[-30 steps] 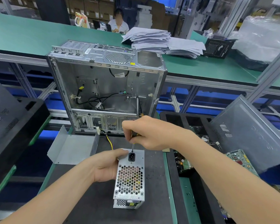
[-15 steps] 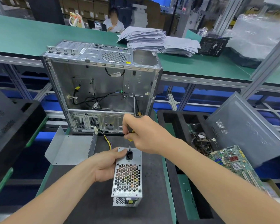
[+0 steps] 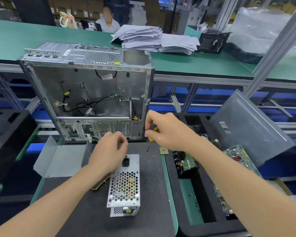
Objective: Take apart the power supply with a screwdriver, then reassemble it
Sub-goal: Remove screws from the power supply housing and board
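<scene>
The right hand (image 3: 167, 132) gripped the yellow-handled screwdriver (image 3: 149, 145) with its fingers curled round the handle. The tip had left the power supply (image 3: 125, 185) and pointed at the black mat (image 3: 152, 177) beside it. The left hand (image 3: 109, 151) had released the housing and hovered over its socket end. Its fingers were curled together; whether they pinched anything, I could not tell.

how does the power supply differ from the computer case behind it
The power supply lies flat on the dark mat; the computer case stands upright behind it. The power supply is a small box with a grille on top; the computer case is far larger and open toward the camera, with loose cables inside. Both are bare silver metal with perforated vents.
</scene>
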### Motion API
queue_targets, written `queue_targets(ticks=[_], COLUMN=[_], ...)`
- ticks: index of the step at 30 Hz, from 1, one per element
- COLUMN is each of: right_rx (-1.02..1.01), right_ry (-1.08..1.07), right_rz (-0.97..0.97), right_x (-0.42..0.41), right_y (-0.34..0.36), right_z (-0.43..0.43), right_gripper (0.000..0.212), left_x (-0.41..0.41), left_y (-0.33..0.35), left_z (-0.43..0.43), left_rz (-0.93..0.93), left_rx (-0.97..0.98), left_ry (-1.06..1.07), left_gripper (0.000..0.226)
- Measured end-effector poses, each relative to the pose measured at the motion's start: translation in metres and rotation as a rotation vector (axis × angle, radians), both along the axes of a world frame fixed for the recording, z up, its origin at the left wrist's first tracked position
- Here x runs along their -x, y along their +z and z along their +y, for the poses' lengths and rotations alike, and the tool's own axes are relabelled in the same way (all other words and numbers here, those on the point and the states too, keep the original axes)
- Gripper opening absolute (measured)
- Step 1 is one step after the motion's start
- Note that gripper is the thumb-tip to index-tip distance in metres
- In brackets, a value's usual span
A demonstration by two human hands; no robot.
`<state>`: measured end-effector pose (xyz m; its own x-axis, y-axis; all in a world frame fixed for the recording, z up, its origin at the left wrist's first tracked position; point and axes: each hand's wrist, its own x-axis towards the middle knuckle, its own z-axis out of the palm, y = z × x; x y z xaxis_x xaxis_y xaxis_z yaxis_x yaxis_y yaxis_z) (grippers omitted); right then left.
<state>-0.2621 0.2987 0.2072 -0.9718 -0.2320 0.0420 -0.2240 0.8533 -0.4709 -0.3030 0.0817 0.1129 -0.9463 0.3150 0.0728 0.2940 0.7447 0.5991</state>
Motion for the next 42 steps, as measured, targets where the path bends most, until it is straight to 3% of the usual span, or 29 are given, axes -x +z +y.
queue_targets(ticks=[2, 5, 12, 16, 20, 27, 36, 42], right_rx=[-0.018, -0.043, -0.053, 0.044, 0.166, 0.359, 0.513, 0.581], right_ry=[-0.045, -0.118, -0.289, -0.400, -0.488, -0.664, -0.801, -0.808], right_rz=[-0.023, -0.068, -0.202, -0.228, -0.254, -0.230, -0.156, -0.130], right_x=[-0.004, -0.014, -0.054, -0.087, -0.116, -0.146, -0.158, -0.154], right_y=[-0.011, -0.029, -0.077, -0.109, -0.137, -0.180, -0.203, -0.205], right_z=[0.018, 0.049, 0.117, 0.146, 0.168, 0.189, 0.201, 0.203], right_gripper=[0.014, 0.014, 0.017, 0.016, 0.020, 0.027, 0.030, 0.022], left_x=[-0.009, -0.027, -0.065, -0.086, -0.097, -0.112, -0.109, -0.105], left_y=[0.008, 0.015, -0.023, -0.071, -0.115, -0.162, -0.174, -0.165], left_z=[0.025, 0.071, 0.185, 0.228, 0.252, 0.277, 0.289, 0.288], left_rz=[0.118, 0.124, -0.238, -0.370, -0.357, -0.127, -0.026, -0.212], left_rx=[-0.035, 0.017, 0.348, 0.482, 0.624, 0.893, 0.888, 0.743], left_ry=[-0.132, -0.318, -0.616, -0.736, -0.724, -0.664, -0.569, -0.485], left_gripper=[0.005, 0.006, 0.024, 0.028, 0.029, 0.035, 0.033, 0.026])
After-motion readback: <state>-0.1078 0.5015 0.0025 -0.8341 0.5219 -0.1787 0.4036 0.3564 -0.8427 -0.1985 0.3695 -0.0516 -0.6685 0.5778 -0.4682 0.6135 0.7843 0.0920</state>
